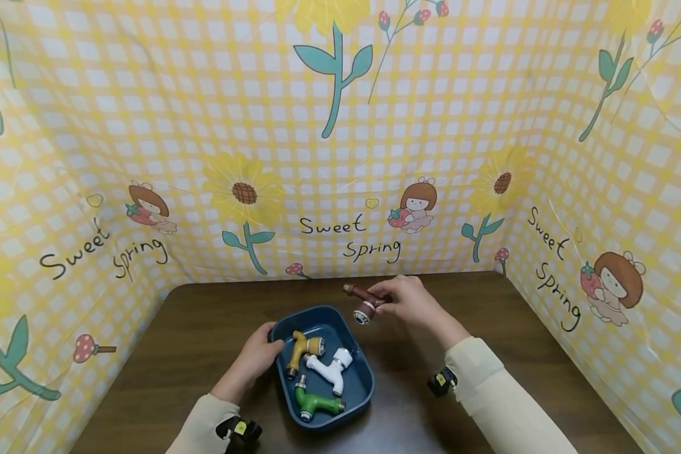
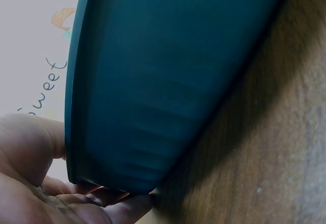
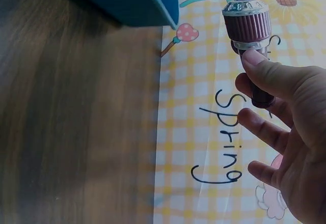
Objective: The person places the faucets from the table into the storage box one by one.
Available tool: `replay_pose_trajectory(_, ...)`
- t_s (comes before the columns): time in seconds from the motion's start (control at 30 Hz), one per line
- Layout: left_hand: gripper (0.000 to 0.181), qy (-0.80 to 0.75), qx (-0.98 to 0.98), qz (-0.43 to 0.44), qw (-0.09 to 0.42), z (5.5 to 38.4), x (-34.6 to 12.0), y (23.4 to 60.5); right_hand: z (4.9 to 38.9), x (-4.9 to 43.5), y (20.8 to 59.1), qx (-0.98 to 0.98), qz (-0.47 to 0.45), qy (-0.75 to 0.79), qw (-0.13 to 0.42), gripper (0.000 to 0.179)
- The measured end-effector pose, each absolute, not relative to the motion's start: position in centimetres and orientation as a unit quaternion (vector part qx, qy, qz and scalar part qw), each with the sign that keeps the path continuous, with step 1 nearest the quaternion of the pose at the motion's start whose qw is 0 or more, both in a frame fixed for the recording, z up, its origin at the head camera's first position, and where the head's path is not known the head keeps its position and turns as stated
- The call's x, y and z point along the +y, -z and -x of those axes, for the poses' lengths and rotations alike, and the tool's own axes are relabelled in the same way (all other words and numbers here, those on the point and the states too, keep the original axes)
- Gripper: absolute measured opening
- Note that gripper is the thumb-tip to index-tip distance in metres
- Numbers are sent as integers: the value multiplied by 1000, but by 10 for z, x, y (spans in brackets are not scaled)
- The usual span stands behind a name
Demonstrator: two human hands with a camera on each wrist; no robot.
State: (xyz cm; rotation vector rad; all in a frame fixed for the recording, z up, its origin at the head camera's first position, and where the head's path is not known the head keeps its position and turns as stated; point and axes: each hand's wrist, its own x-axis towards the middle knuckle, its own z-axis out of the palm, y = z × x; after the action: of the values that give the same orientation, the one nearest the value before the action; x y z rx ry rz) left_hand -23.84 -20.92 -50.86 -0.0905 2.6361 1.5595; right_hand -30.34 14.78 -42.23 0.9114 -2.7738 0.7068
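Note:
A dark blue plastic basin [image 1: 359,380] stands on the table, its left rim gripped by my left hand [image 1: 255,357] with the thumb over the edge. In the left wrist view, fingers of that hand lie against the basin's outer wall [image 2: 153,81]. Inside are a yellow tap [image 1: 299,348], a white tap [image 1: 331,372] and a green tap [image 1: 318,403]. Up and to the right of the basin, my right hand [image 1: 411,306] pinches a dark red-brown tap [image 1: 363,310] between thumb and index finger, held in the air. The right wrist view shows its ribbed, silver-capped knob [image 3: 248,23].
The brown wooden table [image 1: 215,309] extends around the basin on all sides. Yellow checked cloth [image 1: 340,170] with flowers and lettering hangs behind the table and along both sides. A black wrist camera [image 1: 442,381] sits on the right sleeve, another [image 1: 241,432] on the left.

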Motion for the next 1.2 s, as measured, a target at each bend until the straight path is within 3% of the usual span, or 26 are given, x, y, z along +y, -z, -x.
replay_pose_trajectory(1.2, 46, -504, 862, 34, 45, 240, -211, 510, 294, 108, 405, -910, -359, -195, 74, 35)
